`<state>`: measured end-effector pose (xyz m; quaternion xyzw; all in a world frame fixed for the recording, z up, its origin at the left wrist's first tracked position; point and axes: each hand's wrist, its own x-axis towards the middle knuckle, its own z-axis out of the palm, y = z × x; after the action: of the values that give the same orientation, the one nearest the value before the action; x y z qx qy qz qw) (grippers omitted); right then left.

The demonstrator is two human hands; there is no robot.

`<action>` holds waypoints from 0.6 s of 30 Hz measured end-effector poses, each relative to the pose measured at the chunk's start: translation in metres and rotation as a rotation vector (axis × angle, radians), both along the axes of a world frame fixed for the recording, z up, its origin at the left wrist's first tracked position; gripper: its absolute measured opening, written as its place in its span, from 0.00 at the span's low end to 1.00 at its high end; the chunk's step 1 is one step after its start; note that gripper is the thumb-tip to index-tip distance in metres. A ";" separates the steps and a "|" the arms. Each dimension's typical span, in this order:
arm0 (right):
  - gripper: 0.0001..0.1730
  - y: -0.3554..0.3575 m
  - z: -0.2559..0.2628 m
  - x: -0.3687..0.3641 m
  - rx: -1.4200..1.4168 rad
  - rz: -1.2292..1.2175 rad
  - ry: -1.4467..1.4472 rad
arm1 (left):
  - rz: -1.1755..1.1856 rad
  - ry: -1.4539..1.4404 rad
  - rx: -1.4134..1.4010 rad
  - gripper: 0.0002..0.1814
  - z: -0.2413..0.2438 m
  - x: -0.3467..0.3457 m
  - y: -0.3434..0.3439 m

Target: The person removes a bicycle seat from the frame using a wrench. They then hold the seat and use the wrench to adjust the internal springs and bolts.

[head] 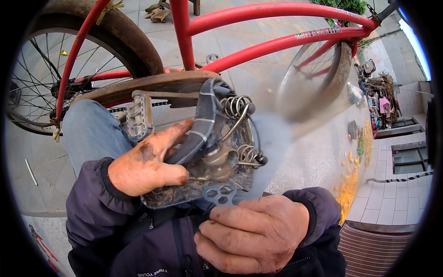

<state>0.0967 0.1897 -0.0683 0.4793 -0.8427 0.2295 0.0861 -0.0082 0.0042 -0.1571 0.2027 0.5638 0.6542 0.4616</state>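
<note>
An upside-down bicycle saddle (204,130) lies across my lap, its worn underside facing up. Coil springs (238,107) and a rusty metal seat clamp (221,159) show on it. My left hand (148,162), stained dark on the back, grips the saddle's black curved edge; some fingertips are hidden beneath that edge. In my right hand (252,232) is a flat bicycle spanner with hexagonal holes (221,194), pinched between thumb and fingers. The spanner's holed end is close to the clamp, and its other end is hidden by my fingers. Whether it touches the clamp, I cannot tell.
A red bicycle frame (263,52) stands just beyond my knee, with its rusty-fendered rear wheel (138,38) at left. A pedal (139,116) sits near the saddle. Yellow corn cobs (347,188) lie on the ground at right, by a tiled wall (394,197).
</note>
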 end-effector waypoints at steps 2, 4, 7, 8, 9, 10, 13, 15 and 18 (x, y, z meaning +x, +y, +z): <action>0.12 0.009 -0.002 -0.001 -0.008 -0.034 -0.007 | 0.023 -0.047 0.008 0.49 -0.002 0.001 0.000; 0.12 0.025 0.000 0.002 0.020 -0.061 -0.012 | 0.014 0.017 0.013 0.47 -0.006 0.000 -0.003; 0.16 0.042 0.003 0.000 0.056 -0.088 0.041 | 0.006 -0.003 0.004 0.46 -0.007 -0.005 -0.004; 0.16 0.044 0.002 0.001 0.054 -0.080 0.056 | -0.003 -0.027 0.003 0.46 -0.007 -0.006 -0.003; 0.16 0.047 0.000 0.003 0.053 -0.075 0.069 | 0.033 -0.015 0.039 0.45 -0.015 -0.002 0.000; 0.15 0.046 -0.003 0.007 0.049 -0.070 0.079 | 0.032 -0.013 0.029 0.45 -0.012 -0.002 0.000; 0.16 0.045 -0.005 0.009 0.027 -0.063 0.109 | 0.056 -0.002 0.015 0.43 -0.007 0.001 -0.001; 0.16 0.045 -0.006 0.008 0.005 -0.060 0.116 | 0.103 0.012 0.024 0.42 -0.010 0.007 -0.004; 0.17 0.045 -0.009 0.011 -0.001 -0.073 0.112 | 0.102 0.185 -0.062 0.38 -0.009 0.007 -0.003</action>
<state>0.1080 0.2343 -0.0778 0.4603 -0.8533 0.1996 0.1418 -0.0013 0.0017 -0.1665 0.2191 0.6334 0.6376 0.3798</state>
